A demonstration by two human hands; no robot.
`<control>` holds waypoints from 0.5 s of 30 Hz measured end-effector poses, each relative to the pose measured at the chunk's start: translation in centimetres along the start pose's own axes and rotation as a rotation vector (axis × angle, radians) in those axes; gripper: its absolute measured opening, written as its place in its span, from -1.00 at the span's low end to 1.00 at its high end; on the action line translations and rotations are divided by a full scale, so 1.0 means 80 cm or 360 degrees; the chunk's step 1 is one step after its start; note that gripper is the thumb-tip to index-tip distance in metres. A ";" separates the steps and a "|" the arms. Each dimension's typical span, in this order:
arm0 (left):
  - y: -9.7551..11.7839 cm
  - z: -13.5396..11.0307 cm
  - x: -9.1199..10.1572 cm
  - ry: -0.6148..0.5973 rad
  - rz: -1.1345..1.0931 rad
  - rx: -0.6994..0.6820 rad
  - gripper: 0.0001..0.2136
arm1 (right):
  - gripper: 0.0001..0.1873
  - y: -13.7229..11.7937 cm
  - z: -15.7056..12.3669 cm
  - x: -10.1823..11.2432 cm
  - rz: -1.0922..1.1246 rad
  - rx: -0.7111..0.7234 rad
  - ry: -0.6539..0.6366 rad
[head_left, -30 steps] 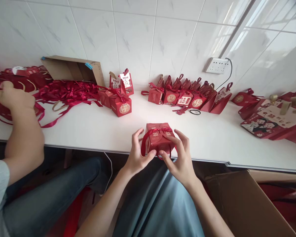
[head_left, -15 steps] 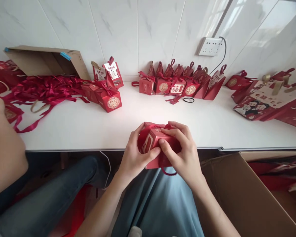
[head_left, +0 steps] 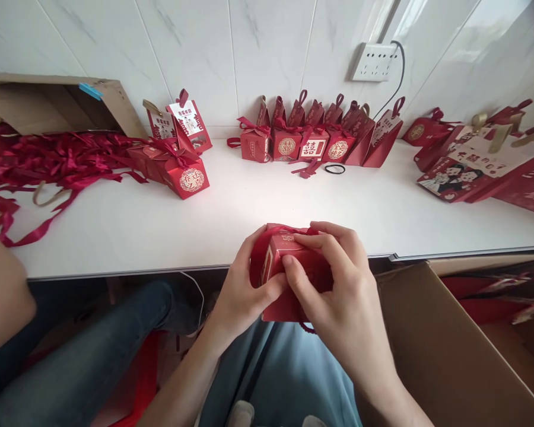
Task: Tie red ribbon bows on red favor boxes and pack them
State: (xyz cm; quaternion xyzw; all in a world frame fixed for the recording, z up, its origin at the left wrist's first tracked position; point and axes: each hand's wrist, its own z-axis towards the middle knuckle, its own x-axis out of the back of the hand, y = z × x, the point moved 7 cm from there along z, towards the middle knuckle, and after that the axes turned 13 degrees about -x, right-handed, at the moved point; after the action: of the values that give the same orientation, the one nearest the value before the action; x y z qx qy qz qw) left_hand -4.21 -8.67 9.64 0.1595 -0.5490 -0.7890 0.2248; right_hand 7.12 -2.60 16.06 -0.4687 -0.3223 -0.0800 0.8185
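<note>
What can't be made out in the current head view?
Head view, all:
Held box: right end, covered by the right hand.
Left hand: fingertips, behind the box.
Co-worker's arm: its hand, beyond left edge.
Lower-right carton: right part, cut off by right edge.

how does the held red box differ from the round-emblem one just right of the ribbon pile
The held box is gripped by the left hand and right hand; the emblem box rests on the table. Both hands partly cover the held box; the emblem box shows its round design whole. Both are red with red ribbon.
</note>
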 end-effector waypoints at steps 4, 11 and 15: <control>0.000 -0.003 -0.002 -0.0095 -0.0129 -0.0005 -0.39 | -0.77 0.009 0.010 0.005 0.0049 -0.0017 -0.0040; 0.004 -0.005 0.003 -0.0071 -0.0125 0.0071 -0.49 | -0.68 0.075 0.044 -0.015 0.0666 -0.0493 -0.0436; 0.010 -0.006 0.005 -0.0009 -0.0092 0.0035 -0.53 | -0.71 0.085 0.042 -0.020 0.0959 -0.0434 -0.0492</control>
State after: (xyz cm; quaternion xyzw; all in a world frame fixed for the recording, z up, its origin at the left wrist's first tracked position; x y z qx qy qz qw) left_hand -4.15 -9.47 10.24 0.1756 -0.5535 -0.7895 0.1988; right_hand 7.25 3.61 11.42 -0.6539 -0.2761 0.1943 0.6770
